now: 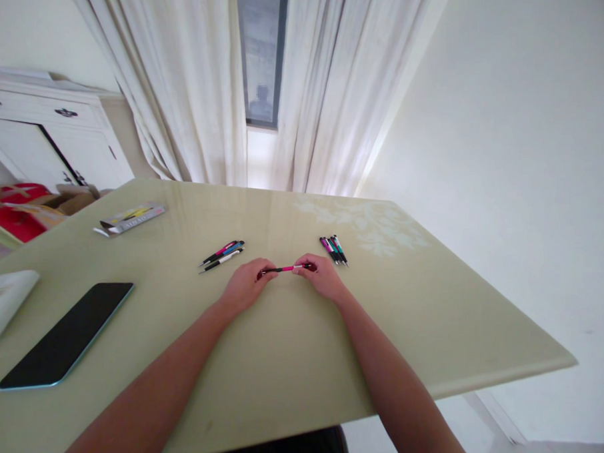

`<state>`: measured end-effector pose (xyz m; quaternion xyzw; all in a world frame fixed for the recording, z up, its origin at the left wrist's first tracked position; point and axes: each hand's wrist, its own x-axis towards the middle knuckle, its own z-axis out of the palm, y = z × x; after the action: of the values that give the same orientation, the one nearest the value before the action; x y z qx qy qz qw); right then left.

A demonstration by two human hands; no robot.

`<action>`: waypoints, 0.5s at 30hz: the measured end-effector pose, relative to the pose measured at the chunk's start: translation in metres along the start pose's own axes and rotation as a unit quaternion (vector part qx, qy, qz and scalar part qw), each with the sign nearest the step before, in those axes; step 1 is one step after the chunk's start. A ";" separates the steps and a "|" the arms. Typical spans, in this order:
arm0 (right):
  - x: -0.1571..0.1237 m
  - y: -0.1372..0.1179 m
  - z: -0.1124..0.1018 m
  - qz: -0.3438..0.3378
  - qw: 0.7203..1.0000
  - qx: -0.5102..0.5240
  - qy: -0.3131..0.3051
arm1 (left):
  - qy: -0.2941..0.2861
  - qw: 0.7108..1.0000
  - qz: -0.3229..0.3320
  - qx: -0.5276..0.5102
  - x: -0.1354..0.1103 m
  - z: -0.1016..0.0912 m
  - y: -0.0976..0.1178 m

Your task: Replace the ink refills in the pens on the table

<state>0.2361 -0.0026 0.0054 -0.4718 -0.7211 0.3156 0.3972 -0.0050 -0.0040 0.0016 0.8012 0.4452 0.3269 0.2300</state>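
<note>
A pink pen (pixel 284 268) lies level between my two hands just above the pale green table (pixel 288 360). My left hand (pixel 244 286) pinches its left end with closed fingers. My right hand (pixel 320 275) pinches its right end the same way. Three pens (pixel 223 254) lie in a loose group beyond my left hand. Another small bunch of pens (pixel 334 250) lies just beyond my right hand.
A dark tablet (pixel 69 333) lies flat at the left. A small grey and yellow box (pixel 130 217) sits at the far left of the table. A white object (pixel 5 299) is at the left edge. White curtains and a white cabinet (pixel 52 130) stand behind.
</note>
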 end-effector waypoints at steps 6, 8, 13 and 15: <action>0.000 -0.001 0.002 -0.005 1.000 0.003 -0.007 | -0.019 0.999 -0.011 0.023 -0.002 -0.001 0.004; 0.000 -0.002 0.002 -0.009 1.000 0.003 -0.012 | -0.031 0.999 -0.021 0.027 -0.002 0.000 0.003; -0.001 -0.003 0.004 -0.013 1.000 -0.004 -0.014 | -0.016 0.999 0.017 0.034 -0.002 0.001 0.002; -0.001 -0.004 0.004 -0.012 1.000 -0.001 -0.014 | -0.021 0.999 0.011 0.045 -0.002 0.002 0.002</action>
<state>0.2315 -0.0055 0.0063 -0.4588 -0.7327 0.3165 0.3904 -0.0030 -0.0068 0.0015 0.8223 0.4461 0.2919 0.1991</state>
